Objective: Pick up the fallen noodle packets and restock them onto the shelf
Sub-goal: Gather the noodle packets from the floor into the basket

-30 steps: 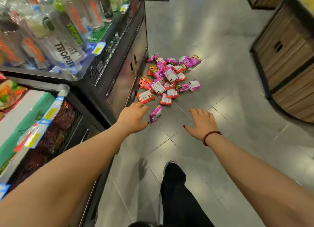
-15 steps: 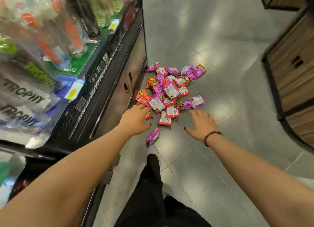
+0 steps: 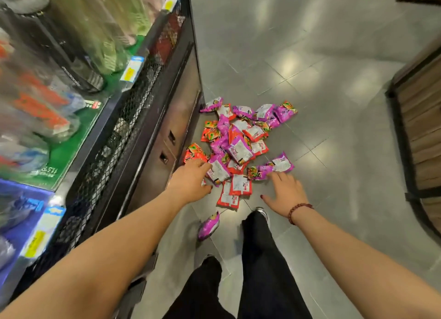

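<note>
I see the pile of crinkly purple and red-orange plastic noodle packets point(image 3: 235, 144) on the grey tiled floor point(image 3: 322, 80), against the foot of the black metal mesh-fronted shelf point(image 3: 143, 99). One lone purple packet point(image 3: 208, 225) lies apart from the pile, near my black-trousered legs point(image 3: 262, 259). My left hand point(image 3: 191, 180) hangs over the pile's near left edge, fingers loosely curled with nothing clasped in them; I cannot tell whether it touches a packet. My right hand point(image 3: 284, 192), with a red bead bracelet point(image 3: 298, 211) at the wrist, is spread flat and holds nothing, its fingertips at the purple packets on the pile's near right edge. Blurred bottles point(image 3: 78, 44) stand on the shelf.
</note>
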Motion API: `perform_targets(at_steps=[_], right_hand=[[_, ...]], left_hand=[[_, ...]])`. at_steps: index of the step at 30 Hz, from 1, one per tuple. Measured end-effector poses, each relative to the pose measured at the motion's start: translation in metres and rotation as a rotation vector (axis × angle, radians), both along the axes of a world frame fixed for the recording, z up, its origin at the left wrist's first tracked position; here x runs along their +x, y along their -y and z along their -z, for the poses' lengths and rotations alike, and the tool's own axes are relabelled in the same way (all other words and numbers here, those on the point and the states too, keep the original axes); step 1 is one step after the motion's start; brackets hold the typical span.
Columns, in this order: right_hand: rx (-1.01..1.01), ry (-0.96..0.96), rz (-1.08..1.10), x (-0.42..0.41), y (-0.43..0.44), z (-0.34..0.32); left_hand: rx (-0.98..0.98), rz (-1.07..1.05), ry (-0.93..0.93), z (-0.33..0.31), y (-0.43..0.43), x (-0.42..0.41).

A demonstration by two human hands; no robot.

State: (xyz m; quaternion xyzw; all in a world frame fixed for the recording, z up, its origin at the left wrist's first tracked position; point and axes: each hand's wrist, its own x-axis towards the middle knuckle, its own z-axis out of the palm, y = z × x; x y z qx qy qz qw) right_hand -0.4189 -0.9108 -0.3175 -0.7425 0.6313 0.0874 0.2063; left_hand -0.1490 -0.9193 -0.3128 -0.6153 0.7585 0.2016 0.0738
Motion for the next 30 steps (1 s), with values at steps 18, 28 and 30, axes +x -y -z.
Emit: perform_targets(at_steps=[18,28,30], right_hand=[[0.602,0.287,0.379,-0.044,0.221,0.285],[0.731,0.38,0.752,-0.023,0.224,0.546],[0.75,0.418,0.854,-0.023,0.219,0.588]], left_hand=[[0.346,-0.985,-0.402,0.275,0.152,-0.064],[0.481,-1.101,-0.471,0.549,0.138,-0.069],[0.519,-1.134,-0.481,0.593,0.129,-0.072]])
